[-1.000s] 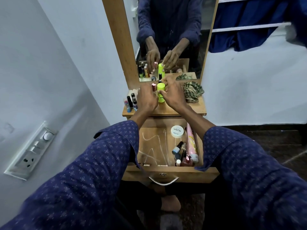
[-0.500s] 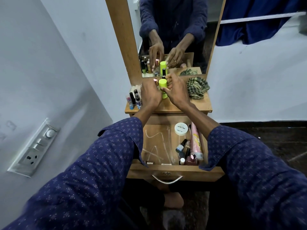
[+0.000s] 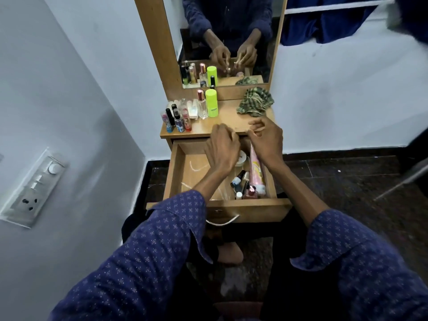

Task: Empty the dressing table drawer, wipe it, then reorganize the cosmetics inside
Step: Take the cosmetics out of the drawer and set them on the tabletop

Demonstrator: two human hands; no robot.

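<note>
Head view: both my hands have left the lime bottle (image 3: 212, 103) on the tabletop; left hand (image 3: 222, 149) and right hand (image 3: 266, 140), loosely curled, empty, return over the drawer (image 3: 250, 206); cosmetics remain near-right inside.

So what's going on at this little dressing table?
A person in a blue patterned shirt is sorting cosmetics between the tabletop and the open drawer. Both hands hover over the back of the drawer, left hand and right hand, fingers loosely curled; whether they hold anything small is hard to tell. A neon green bottle and several small bottles stand on top beside a checked cloth. A pink tube and nail polish bottles lie in the drawer.
</note>
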